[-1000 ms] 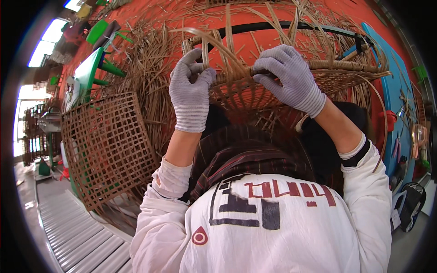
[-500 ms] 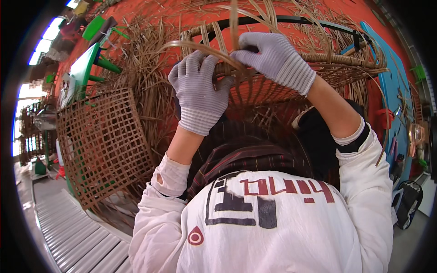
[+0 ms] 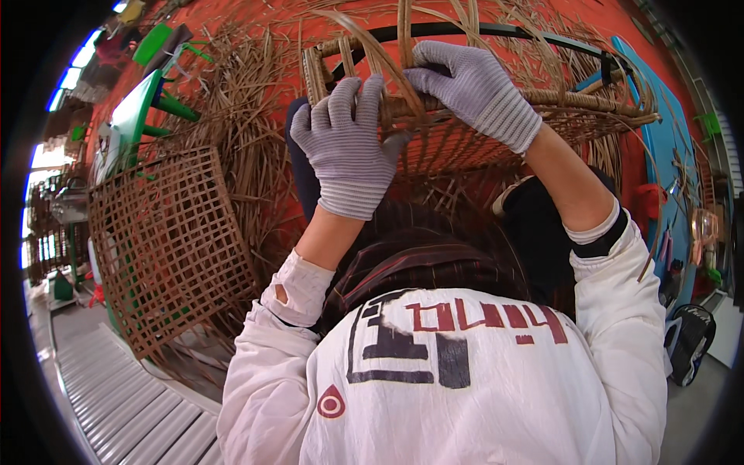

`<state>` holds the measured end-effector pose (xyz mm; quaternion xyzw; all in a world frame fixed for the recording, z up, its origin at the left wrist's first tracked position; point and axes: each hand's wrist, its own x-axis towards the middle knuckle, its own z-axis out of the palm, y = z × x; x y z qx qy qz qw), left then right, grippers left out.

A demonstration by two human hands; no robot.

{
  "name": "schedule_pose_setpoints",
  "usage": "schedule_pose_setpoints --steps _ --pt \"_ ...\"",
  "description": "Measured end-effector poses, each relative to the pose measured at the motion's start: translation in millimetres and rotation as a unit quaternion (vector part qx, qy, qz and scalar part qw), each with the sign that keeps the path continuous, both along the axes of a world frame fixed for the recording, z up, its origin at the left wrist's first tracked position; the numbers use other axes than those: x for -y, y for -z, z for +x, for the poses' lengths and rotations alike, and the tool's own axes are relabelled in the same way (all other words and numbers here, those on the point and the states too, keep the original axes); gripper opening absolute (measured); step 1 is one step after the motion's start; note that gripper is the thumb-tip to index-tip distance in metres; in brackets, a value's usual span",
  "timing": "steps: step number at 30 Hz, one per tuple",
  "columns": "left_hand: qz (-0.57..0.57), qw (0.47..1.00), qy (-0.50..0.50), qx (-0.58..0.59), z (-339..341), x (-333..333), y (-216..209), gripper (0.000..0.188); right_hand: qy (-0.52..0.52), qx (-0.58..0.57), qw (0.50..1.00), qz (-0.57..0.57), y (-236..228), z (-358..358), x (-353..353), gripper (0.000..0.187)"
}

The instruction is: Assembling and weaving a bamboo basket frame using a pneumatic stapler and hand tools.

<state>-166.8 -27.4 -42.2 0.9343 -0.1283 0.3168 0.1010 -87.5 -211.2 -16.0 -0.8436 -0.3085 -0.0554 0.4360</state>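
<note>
Overlapping the wicker rim (image 3: 585,102), the left hand (image 3: 345,147) hides its grip; the right hand (image 3: 477,91) pinches a strip (image 3: 404,35).

White shirt (image 3: 480,418) bears red-and-black lettering (image 3: 453,364); black bag (image 3: 687,353), pale script (image 3: 696,316).

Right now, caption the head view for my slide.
Left hand and right hand, in grey striped knit gloves, among flat brown fibre strips at a long brown woven frame.

Basket-weaving workshop: loose fibre strips (image 3: 240,132) heaped over red floor (image 3: 604,19); open-lattice woven panel (image 3: 170,240) at left; part-woven basketwork (image 3: 573,102), strip ends upright.
</note>
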Motion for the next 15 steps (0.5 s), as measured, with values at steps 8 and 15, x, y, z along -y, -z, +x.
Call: schedule_pose_setpoints --steps 8,15 --pt "0.002 1.000 0.015 0.015 -5.5 -0.2 -12.1 0.063 0.017 -0.040 0.999 -0.024 -6.4 -8.0 3.3 0.025" --pt "-0.009 0.999 0.049 -0.014 -6.7 -5.9 -18.6 0.053 0.017 -0.053 0.998 -0.023 -8.0 -5.8 0.1 0.021"
